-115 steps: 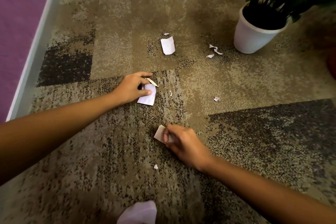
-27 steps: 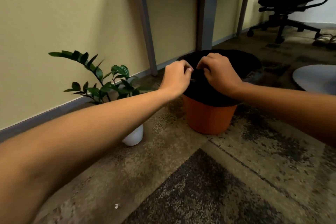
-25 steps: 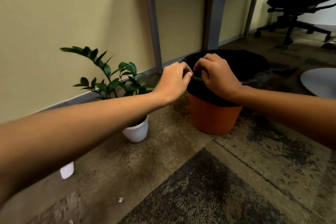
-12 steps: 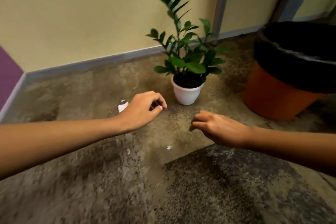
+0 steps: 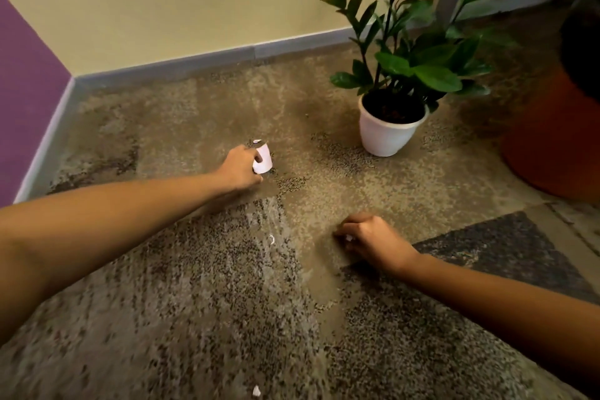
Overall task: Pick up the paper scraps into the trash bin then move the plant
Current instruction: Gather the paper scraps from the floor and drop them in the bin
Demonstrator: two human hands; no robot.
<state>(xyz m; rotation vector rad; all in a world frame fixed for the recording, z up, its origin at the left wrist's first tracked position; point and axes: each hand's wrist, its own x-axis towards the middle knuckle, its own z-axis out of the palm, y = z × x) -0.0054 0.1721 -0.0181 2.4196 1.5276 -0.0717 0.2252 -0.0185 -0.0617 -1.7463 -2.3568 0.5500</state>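
Paper scrap [image 5: 264, 161], the large one, is pinched by curled fingers of the left hand [image 5: 238, 169] on the carpet [image 5: 194, 302]; fingers of the right hand [image 5: 373, 242] curl round a tiny scrap [image 5: 349, 238].

Torn paper scraps [image 5: 263, 164] lie scattered; plant [image 5: 422, 71] upright beside trash bin [image 5: 552, 146].

the left hand [image 5: 242, 169] is stretched far forward on a straight arm, fingers curled round a paper scrap [image 5: 262, 163]. the right hand [image 5: 373, 242] sits nearer, knuckles up, fingertips pinching a tiny scrap [image 5: 349, 238].
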